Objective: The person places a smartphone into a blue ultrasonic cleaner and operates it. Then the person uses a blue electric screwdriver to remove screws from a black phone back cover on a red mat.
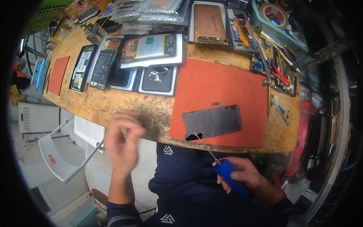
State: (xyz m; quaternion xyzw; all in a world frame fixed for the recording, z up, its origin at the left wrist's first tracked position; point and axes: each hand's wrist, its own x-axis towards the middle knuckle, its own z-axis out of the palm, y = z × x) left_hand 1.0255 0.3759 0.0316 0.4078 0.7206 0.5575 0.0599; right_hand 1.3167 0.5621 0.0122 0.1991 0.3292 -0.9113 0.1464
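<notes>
My right hand (245, 172), closed, grips a blue-handled tool (227, 171) with a thin metal shaft. Its tip lies over the lower left corner of a dark grey phone screen panel (215, 122), beside a black patch there; contact cannot be made out. The panel lies flat and slightly tilted on an orange-red work mat (215, 89). A small grey piece (216, 103) sits just above its top edge. Raised near the bench's front edge, left of the mat, my left hand (124, 138) is blurred by motion. Its fingers look bent, and nothing shows clearly in them.
Opened phones and boxes, including a phone with a silver battery (149, 46), stand behind on the wooden bench (102, 104). Bubble-wrapped packs (151, 15) are piled farther back. Red-handled pliers (280, 77) and a teal basket (274, 28) sit right. A white chair (62, 159) stands left.
</notes>
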